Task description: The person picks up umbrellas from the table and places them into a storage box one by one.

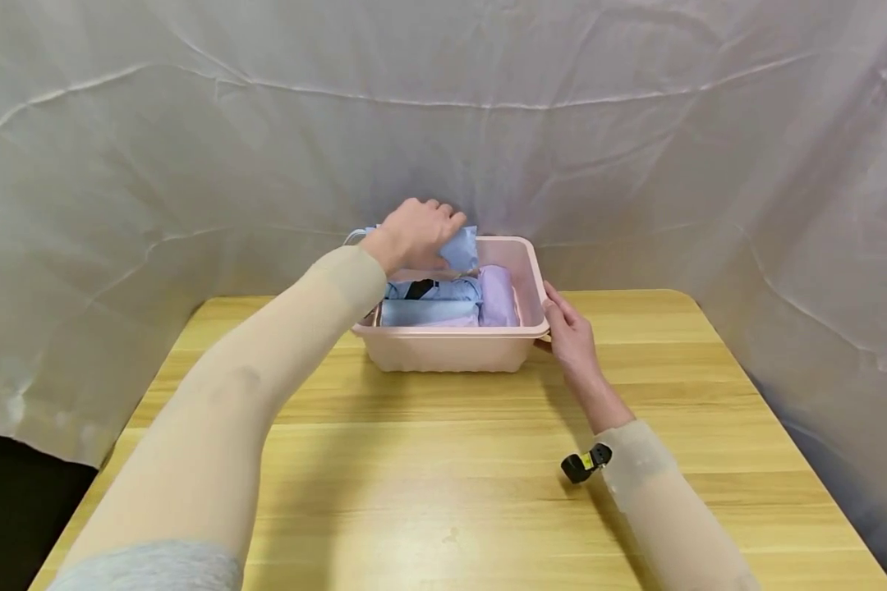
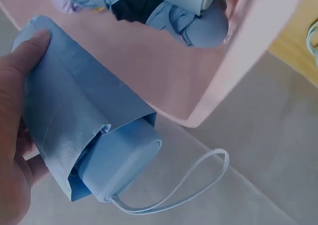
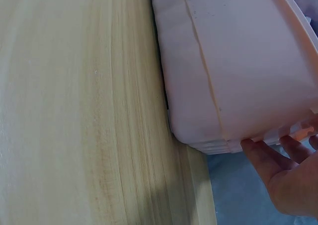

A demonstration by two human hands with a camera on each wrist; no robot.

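A pink plastic basket (image 1: 458, 349) stands at the far middle of the wooden table (image 1: 443, 484). My left hand (image 1: 414, 234) grips a folded light blue umbrella (image 2: 89, 130) over the basket's far left corner; its wrist strap (image 2: 189, 180) dangles free. Inside the basket lie more folded umbrellas, blue ones (image 1: 432, 300) and a lilac one (image 1: 497, 295). My right hand (image 1: 572, 332) rests with straight fingers (image 3: 263, 155) against the basket's near right corner (image 3: 233, 130).
White sheeting (image 1: 192, 123) hangs behind and on both sides of the table. A small black device (image 1: 585, 462) is strapped at my right wrist. Bare wood stretches from the basket to the near edge.
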